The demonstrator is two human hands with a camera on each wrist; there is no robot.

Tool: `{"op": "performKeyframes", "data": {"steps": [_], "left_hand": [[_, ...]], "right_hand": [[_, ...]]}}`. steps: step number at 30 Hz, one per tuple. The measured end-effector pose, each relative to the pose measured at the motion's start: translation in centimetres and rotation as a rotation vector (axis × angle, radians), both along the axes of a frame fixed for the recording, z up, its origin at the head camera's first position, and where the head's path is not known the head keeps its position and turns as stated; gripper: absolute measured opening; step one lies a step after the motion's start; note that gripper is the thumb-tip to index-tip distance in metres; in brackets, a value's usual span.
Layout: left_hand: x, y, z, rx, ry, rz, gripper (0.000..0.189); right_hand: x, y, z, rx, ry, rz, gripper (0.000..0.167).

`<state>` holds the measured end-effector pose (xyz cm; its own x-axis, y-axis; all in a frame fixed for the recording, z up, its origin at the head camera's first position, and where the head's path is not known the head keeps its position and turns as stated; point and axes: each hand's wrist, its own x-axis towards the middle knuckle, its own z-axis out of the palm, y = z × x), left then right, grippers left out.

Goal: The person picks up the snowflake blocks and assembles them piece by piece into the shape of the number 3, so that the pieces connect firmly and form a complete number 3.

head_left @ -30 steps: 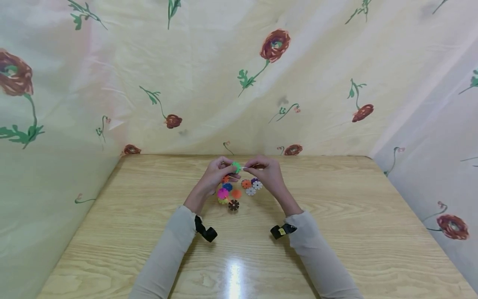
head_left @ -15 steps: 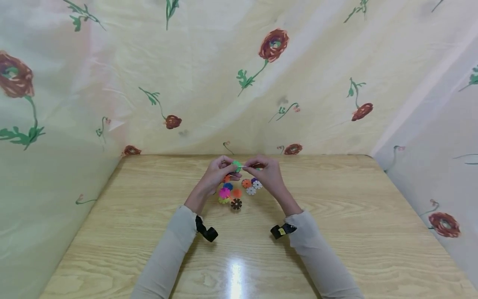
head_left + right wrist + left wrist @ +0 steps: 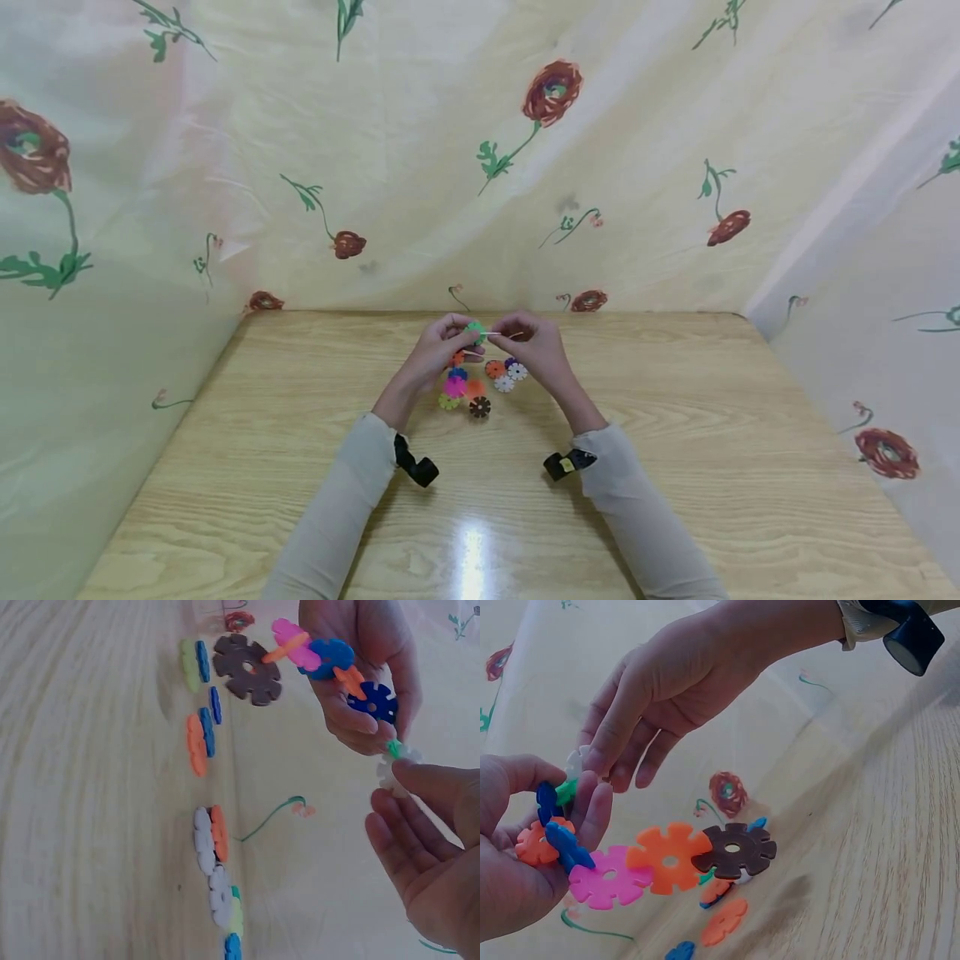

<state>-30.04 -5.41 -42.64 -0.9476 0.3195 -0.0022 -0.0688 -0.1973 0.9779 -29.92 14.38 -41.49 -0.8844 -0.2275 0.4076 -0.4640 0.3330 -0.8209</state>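
My left hand [image 3: 442, 340] grips one end of a chain of interlocking notched plastic discs, held above the table. A green disc [image 3: 476, 332] shows at its fingertips, with a dark blue disc [image 3: 382, 709] beside it. From there the chain hangs out through orange and blue pieces, a pink disc [image 3: 592, 883] and an orange disc [image 3: 686, 847] to a brown disc [image 3: 714, 860] at its free end. My right hand [image 3: 534, 343] pinches a white disc [image 3: 385, 774] between thumb and fingers, edge against the green disc. Fingers partly hide where these two meet.
Loose discs lie on the wooden table [image 3: 300, 500] beneath the hands: an orange disc [image 3: 494, 369], a white disc [image 3: 503, 384], a yellow-green disc [image 3: 448, 402] and several others. A flowered cloth [image 3: 420, 167] hangs behind the table's far edge.
The chain's brown end has swung slightly to the right in the head view, and the pink disc has shifted with it. Both hands stay nearly in place, the white disc still at the green one.
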Motion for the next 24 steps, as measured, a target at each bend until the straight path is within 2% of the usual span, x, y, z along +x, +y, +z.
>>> {"op": "performKeyframes", "data": {"steps": [7, 15, 19, 24], "left_hand": [[-0.1, -0.1, 0.1, -0.031, -0.022, 0.024, 0.03], [0.0, -0.4, 0.3, -0.035, -0.012, 0.01, 0.027], [0.0, -0.5, 0.2, -0.039, -0.009, -0.007, 0.026], [0.0, -0.6, 0.1, -0.048, -0.009, -0.012, 0.027]], "right_hand": [[-0.4, 1.3, 0.7, 0.145, -0.147, 0.054, 0.028], [-0.9, 2.5, 0.5, 0.329, -0.175, 0.191, 0.021], [-0.8, 2.7, 0.5, 0.459, -0.249, 0.243, 0.019], [-0.8, 2.6, -0.1, 0.602, -0.297, 0.238, 0.018]]}}
